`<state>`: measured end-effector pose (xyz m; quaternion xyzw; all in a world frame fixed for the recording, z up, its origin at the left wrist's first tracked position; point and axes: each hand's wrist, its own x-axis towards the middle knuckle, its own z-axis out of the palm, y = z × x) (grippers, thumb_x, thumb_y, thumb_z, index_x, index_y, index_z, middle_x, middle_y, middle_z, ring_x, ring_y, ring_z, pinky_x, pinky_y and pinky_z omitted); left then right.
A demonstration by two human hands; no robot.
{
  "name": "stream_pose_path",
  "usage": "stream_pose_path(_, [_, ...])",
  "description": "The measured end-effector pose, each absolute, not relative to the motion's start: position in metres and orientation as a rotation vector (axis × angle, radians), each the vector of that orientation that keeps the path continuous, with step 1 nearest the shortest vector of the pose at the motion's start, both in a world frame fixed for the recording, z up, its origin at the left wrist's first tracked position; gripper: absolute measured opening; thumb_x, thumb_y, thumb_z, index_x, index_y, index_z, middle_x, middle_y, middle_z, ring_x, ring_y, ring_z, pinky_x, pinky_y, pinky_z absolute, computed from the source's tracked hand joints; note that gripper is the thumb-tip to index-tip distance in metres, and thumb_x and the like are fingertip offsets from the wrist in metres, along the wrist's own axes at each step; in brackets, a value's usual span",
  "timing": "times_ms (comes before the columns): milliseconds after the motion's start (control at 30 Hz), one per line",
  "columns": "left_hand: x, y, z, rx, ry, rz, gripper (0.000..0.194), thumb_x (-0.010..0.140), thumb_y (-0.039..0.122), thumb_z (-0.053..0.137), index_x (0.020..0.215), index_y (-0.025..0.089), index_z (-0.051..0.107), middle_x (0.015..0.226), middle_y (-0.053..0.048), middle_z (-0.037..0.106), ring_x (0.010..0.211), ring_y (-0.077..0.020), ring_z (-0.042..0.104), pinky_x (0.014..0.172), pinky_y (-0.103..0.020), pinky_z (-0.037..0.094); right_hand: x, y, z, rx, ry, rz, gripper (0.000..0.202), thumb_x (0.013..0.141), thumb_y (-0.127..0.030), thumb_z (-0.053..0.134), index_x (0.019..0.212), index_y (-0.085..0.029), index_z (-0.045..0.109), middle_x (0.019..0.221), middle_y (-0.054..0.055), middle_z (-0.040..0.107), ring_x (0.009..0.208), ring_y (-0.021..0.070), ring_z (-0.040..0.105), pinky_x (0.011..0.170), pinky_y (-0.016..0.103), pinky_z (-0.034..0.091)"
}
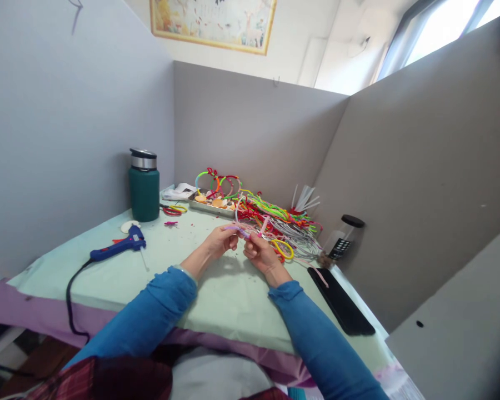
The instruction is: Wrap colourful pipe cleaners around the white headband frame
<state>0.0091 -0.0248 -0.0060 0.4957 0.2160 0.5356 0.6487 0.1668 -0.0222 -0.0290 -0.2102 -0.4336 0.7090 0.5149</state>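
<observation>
My left hand (221, 241) and my right hand (264, 255) meet above the middle of the table, both with fingers pinched. Between them they grip a thin purple pipe cleaner (244, 233); its exact shape is partly covered by my fingers. A pale pink strip (265, 224) rises just behind my right hand. Close to that hand's right side are yellow looped handles (284, 250), seemingly of scissors. Beyond both hands spreads a pile of colourful pipe cleaners (270, 214) in red, green, orange, pink and grey.
At left stand a green bottle (144, 191) and a blue glue gun (116, 246) with a trailing cord. Red-yellow scissors (174, 210) and a metal tray (223, 211) lie farther back. Rightward are a black-lidded jar (344, 239) and a flat black object (341, 303). Grey partitions (258, 116) enclose the table.
</observation>
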Motion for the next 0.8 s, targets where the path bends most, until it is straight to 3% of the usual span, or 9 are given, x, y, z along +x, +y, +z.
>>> stream_pose_path(333, [0.015, -0.013, -0.015, 1.222, 0.723, 1.486, 0.036, 0.065, 0.049, 0.072, 0.067, 0.015, 0.059, 0.052, 0.004, 0.053, 0.034, -0.0037, 0.036, 0.036, -0.02, 0.029, 0.163, -0.014, -0.037, -0.615, -1.106, 1.557, 0.031, 0.065, -0.042, 0.078, 0.061, -0.017, 0.06, 0.051, -0.004, 0.052, 0.038, 0.0036, 0.034, 0.038, 0.02, 0.024])
stream_pose_path(567, [0.014, -0.003, -0.027, 1.268, 1.126, 1.518, 0.036, 0.072, 0.046, 0.066, 0.055, 0.018, 0.051, 0.034, 0.007, 0.038, 0.028, -0.0064, 0.033, 0.034, -0.02, 0.024, 0.158, -0.015, -0.041, -0.888, -1.347, 1.024, 0.042, 0.073, -0.049, 0.069, 0.049, -0.017, 0.06, 0.037, -0.005, 0.04, 0.037, 0.0066, 0.032, 0.04, 0.024, 0.019])
stream_pose_path(800, [0.013, -0.009, -0.019, 1.287, 0.981, 1.44, 0.038, 0.071, 0.053, 0.061, 0.062, 0.015, 0.058, 0.039, 0.005, 0.045, 0.03, -0.0068, 0.037, 0.035, -0.02, 0.027, 0.158, -0.014, -0.039, -0.873, -1.247, 1.078, 0.039, 0.068, -0.05, 0.071, 0.052, -0.016, 0.06, 0.045, -0.002, 0.049, 0.038, 0.0069, 0.034, 0.041, 0.024, 0.019])
